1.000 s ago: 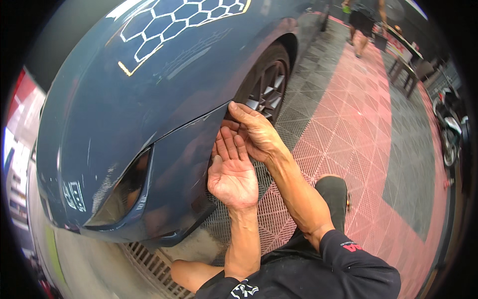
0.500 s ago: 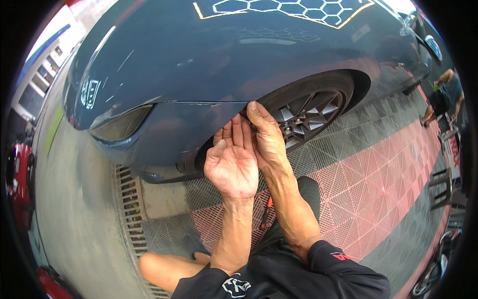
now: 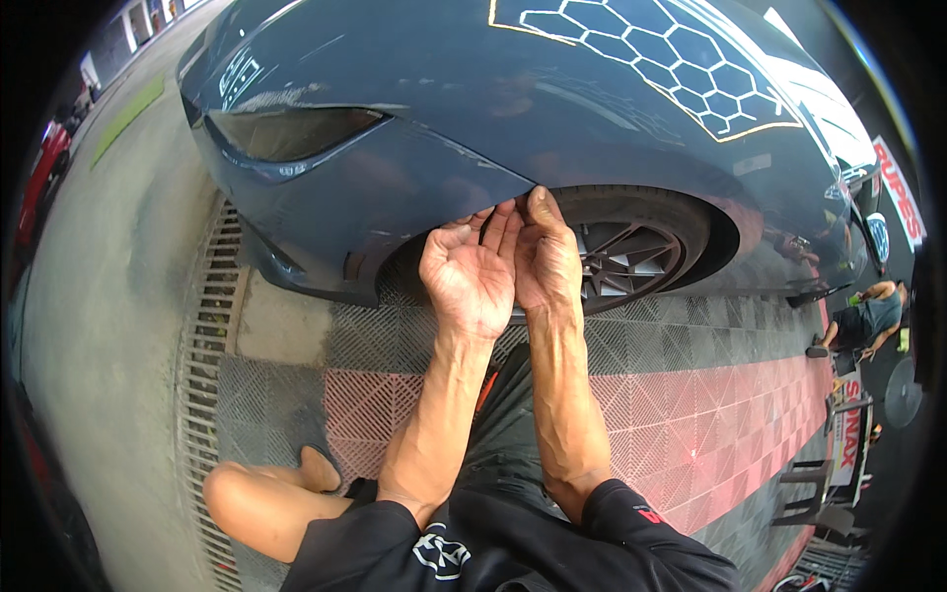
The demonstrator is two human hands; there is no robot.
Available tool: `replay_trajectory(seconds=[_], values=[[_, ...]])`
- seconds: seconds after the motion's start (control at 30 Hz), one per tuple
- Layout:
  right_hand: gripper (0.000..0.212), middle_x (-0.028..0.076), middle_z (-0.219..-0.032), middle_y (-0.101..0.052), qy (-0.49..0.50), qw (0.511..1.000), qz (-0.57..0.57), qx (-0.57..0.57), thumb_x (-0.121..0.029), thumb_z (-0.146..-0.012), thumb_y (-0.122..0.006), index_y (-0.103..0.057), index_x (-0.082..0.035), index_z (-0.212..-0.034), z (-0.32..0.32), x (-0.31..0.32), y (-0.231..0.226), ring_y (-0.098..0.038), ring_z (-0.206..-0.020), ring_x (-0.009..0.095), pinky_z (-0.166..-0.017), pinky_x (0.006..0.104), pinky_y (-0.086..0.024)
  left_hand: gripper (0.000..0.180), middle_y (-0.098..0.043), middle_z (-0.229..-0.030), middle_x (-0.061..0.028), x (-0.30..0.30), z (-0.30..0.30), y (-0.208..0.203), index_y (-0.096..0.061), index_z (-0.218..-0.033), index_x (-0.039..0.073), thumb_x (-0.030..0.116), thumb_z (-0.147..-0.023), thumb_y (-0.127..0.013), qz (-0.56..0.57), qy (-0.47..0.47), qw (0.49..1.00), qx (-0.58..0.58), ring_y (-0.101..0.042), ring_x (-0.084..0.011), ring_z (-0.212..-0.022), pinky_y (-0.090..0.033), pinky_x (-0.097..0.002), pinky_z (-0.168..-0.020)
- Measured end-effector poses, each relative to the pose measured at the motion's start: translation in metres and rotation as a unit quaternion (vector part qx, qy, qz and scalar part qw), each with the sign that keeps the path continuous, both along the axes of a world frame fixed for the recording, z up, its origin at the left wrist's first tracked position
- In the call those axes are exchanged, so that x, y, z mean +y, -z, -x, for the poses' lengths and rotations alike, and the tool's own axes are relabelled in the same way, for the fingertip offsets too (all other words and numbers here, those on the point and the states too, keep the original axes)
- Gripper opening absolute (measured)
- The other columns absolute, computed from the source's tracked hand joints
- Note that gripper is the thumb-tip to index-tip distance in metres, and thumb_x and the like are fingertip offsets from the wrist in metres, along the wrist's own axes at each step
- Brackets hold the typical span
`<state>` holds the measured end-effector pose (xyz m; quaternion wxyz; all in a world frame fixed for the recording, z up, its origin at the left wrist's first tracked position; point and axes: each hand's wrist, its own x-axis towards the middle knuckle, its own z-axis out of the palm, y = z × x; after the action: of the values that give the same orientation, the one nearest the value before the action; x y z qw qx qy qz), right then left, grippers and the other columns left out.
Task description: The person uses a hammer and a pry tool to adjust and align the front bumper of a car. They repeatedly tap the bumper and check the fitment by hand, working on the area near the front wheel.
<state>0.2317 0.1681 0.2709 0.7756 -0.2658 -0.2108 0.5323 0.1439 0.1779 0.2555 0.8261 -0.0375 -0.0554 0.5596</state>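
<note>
Grey and pink grid-tile floor [image 3: 691, 395], blue car parked far side. Your left hand [image 3: 472, 281], palm open, and right hand [image 3: 546, 261], empty with fingers straight, press the wheel-arch edge [image 3: 513, 189] above the front wheel [image 3: 626, 261]. Step judged: working that fender lip; next calls for even fingertip pressure along it.

Matte blue-grey car fender [image 3: 464, 168], its lower wheel-arch edge [image 3: 513, 202] curving just above a dark spoked wheel [image 3: 621, 261].

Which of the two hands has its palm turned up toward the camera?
The left hand: its open palm faces up, fingertips at the wheel arch edge. The right hand beside it shows its back instead.
</note>
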Motion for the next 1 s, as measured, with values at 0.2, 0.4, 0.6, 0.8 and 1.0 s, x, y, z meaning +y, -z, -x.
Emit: replay_trajectory(seconds=[0.2,0.4,0.6,0.8,1.0], values=[[0.021,0.003,-0.103,-0.062,0.018,1.0,0.004,-0.013,-0.026,-0.104,-0.064,-0.065,-0.005,-0.109,0.008,0.0,-0.008,-0.058,-0.096,0.014,-0.096,0.0326,-0.052,0.027,-0.067,-0.111,-0.0172,0.004,-0.002,0.007,-0.064,-0.106,-0.006,0.004,-0.084,-0.051,0.002,-0.024,1.0,0.015,-0.063,-0.0324,-0.113,-0.049,-0.0454,-0.111],[0.018,0.002,-0.098,-0.062,0.026,1.0,0.016,-0.004,-0.025,-0.102,-0.067,-0.065,-0.007,-0.105,0.001,0.002,-0.004,-0.058,-0.093,0.014,-0.095,0.0316,-0.052,0.026,-0.065,-0.11,-0.0164,0.002,-0.008,0.004,-0.062,-0.104,-0.005,0.0,-0.083,-0.049,0.023,-0.031,0.999,0.028,-0.063,-0.0316,-0.112,-0.049,-0.0449,-0.111],[0.02,0.003,-0.104,-0.063,-0.004,1.0,-0.02,-0.019,-0.025,-0.1,-0.069,-0.066,-0.007,-0.108,0.006,-0.002,-0.005,-0.058,-0.098,0.015,-0.099,0.0329,-0.051,0.03,-0.064,-0.115,-0.0188,0.004,-0.003,0.01,-0.061,-0.11,-0.007,0.002,-0.084,-0.049,-0.004,-0.043,0.999,0.025,-0.063,-0.033,-0.116,-0.049,-0.0459,-0.113],[0.035,0.004,-0.122,-0.06,-0.032,0.997,-0.071,-0.018,-0.035,-0.102,-0.067,-0.064,-0.007,-0.124,0.0,0.0,0.01,-0.053,-0.117,0.018,-0.113,0.0368,-0.041,0.036,-0.065,-0.122,-0.0217,0.004,0.006,0.012,-0.06,-0.118,-0.008,0.009,-0.09,-0.044,-0.016,-0.028,0.999,0.043,-0.062,-0.0344,-0.122,-0.047,-0.0474,-0.116],[0.032,0.006,-0.116,-0.066,-0.017,0.993,-0.059,-0.105,-0.035,-0.102,-0.067,-0.069,-0.007,-0.118,-0.013,0.0,0.012,-0.062,-0.116,0.023,-0.107,0.0425,-0.048,0.04,-0.065,-0.125,-0.0251,-0.005,0.01,-0.001,-0.053,-0.127,-0.008,0.014,-0.096,-0.04,0.026,-0.043,0.983,0.176,-0.063,-0.0364,-0.124,-0.049,-0.0477,-0.113]])
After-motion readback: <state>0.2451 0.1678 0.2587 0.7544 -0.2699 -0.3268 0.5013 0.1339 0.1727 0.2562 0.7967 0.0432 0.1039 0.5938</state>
